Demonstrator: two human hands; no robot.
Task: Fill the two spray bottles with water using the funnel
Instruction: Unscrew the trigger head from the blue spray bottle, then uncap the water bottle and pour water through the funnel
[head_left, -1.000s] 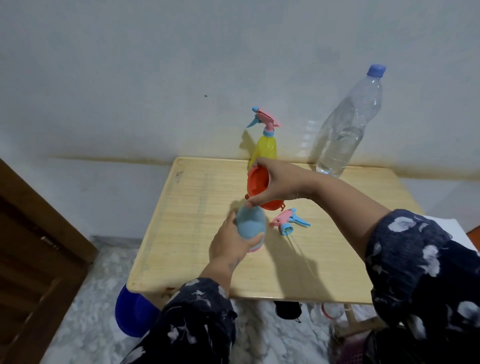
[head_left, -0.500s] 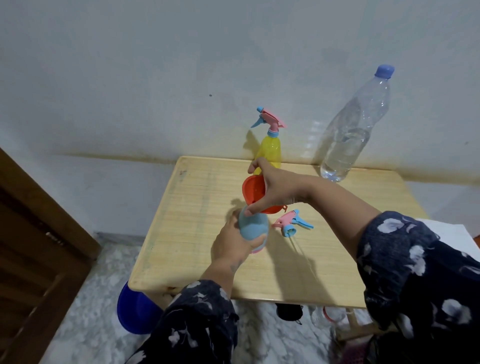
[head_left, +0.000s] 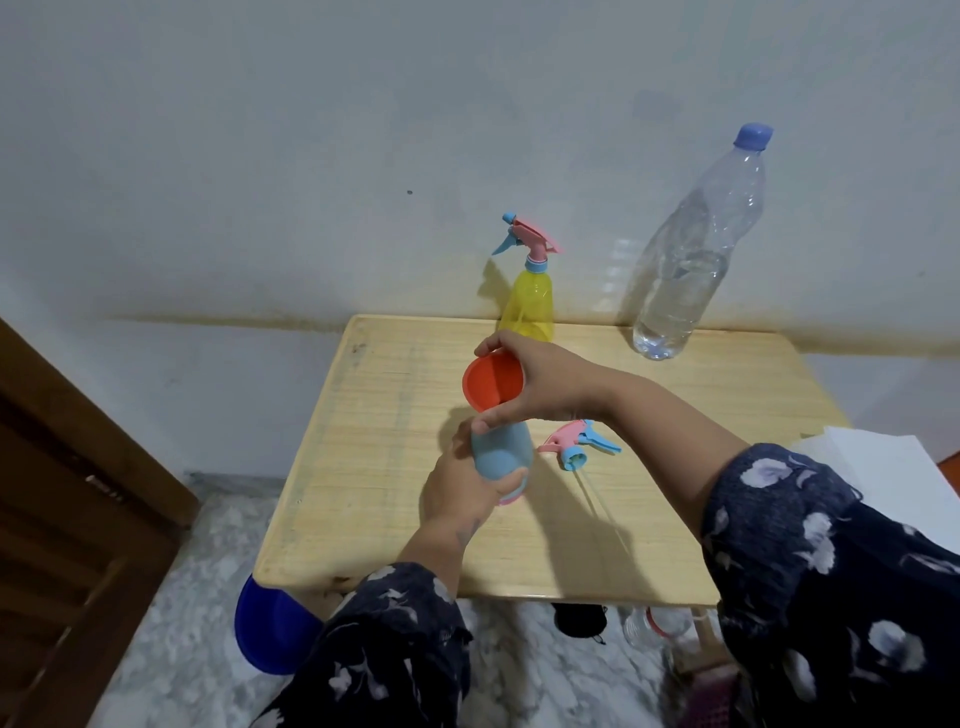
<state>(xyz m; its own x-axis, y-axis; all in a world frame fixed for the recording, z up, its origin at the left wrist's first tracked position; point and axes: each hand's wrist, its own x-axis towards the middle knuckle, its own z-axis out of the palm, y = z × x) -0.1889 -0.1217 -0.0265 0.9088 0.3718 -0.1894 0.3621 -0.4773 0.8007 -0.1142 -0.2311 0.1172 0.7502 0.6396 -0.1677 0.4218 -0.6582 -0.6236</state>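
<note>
My left hand grips the blue spray bottle, which stands on the wooden table with its head off. My right hand holds the orange funnel right over the bottle's neck, its mouth turned up and left. The neck and the funnel's spout are hidden by my fingers. The removed pink and blue spray head lies on the table just right of the bottle. A yellow spray bottle with its head on stands at the back. A clear water bottle with a blue cap stands at the back right.
The table stands against a pale wall. A blue bucket sits on the marble floor under its front left corner. A brown wooden door is at the left. White paper lies at the right. Small items rest beneath the table.
My right hand has tilted the funnel upright, so its open mouth now shows, and lowered it onto the blue bottle's top. My left hand keeps its grip.
</note>
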